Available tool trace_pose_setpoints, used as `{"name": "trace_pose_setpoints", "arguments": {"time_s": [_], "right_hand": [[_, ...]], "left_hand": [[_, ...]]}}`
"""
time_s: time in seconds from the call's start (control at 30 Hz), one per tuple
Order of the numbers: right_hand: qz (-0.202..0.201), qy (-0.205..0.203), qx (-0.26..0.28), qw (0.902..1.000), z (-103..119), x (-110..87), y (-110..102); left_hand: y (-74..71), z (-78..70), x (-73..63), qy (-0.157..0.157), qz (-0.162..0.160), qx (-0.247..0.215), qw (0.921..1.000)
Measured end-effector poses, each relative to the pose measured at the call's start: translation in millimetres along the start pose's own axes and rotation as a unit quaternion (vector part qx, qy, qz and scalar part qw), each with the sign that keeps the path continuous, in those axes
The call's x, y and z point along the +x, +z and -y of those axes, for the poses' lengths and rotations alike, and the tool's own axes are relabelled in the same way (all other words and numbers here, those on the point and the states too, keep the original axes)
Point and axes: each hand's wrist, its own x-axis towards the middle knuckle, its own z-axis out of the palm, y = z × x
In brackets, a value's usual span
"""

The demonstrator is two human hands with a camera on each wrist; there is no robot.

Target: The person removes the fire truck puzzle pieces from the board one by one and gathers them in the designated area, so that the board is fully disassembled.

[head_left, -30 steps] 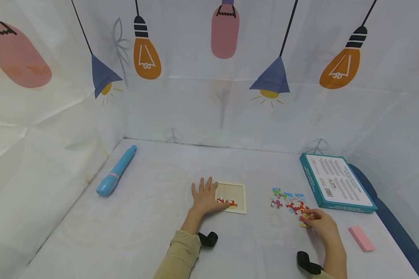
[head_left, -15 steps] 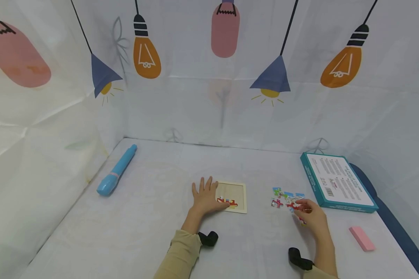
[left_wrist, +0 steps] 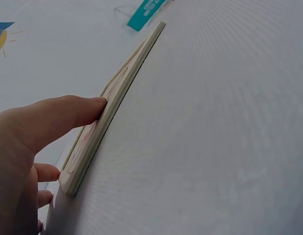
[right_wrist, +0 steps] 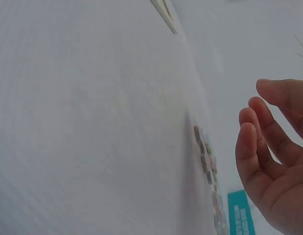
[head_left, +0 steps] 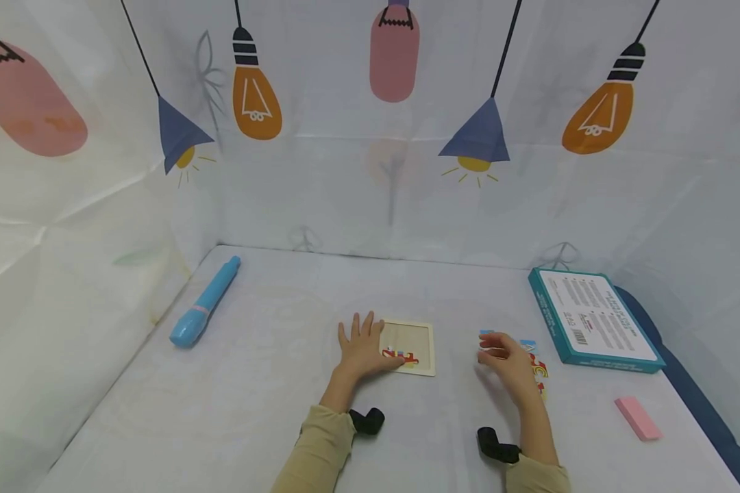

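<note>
A small square wooden puzzle tray [head_left: 427,349] lies on the table, with a red and yellow strip of joined puzzle pieces [head_left: 402,357] along its near side. My left hand [head_left: 360,356] rests at the tray's left side, fingers spread. Its thumb [left_wrist: 87,110] lies over the near rim in the left wrist view. To the right, my right hand [head_left: 508,363] hovers over a group of loose puzzle pieces [head_left: 539,368] and hides most of them. Its fingers [right_wrist: 246,142] are loosely bent in the right wrist view, with nothing visible between them and the thumb.
Behind the loose pieces, at the right, lies a teal and white box [head_left: 598,322]. A pink block [head_left: 638,418] sits near the table's right edge. At the far left is a blue microphone-shaped thing [head_left: 206,301]. Printed white sheeting [head_left: 345,198] stands around the table.
My right hand has moved left from the right-hand loose pieces to above the left ones, uncovering red and yellow pieces behind it. The left hand and the tray have stayed in place.
</note>
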Motion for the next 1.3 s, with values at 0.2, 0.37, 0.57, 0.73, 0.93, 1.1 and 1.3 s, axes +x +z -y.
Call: {"name": "trace_pose_setpoints", "arguments": {"time_s": [0.2,0.37,0.57,0.73,0.93,1.1,1.3], "right_hand": [[0.009,-0.015,0.013,0.9998,5,6.8,23],[0.014,-0.042,0.019,0.9988,13,9.7,41],[0.032,-0.059,0.010,0.9977,24,10.9,60],[0.061,-0.088,-0.031,0.9937,32,8.8,75],[0.093,-0.134,-0.114,0.9799,35,9.4,91],[0.106,-0.140,-0.161,0.9712,38,8.8,97],[0.111,-0.130,-0.175,0.9696,44,6.7,99]], "left_hand": [[0.6,-0.2,-0.1,-0.001,-0.007,-0.005,1.0000],[1.3,-0.2,0.7,-0.003,-0.008,-0.008,0.9999],[3.6,0.5,2.4,-0.004,-0.012,-0.005,0.9999],[5.0,1.3,3.0,-0.005,-0.012,-0.002,0.9999],[2.6,1.0,1.4,-0.002,-0.013,-0.004,0.9999],[-2.4,3.0,1.5,0.009,-0.019,-0.006,0.9998],[-7.7,6.5,2.1,0.009,-0.026,-0.010,0.9996]]}}
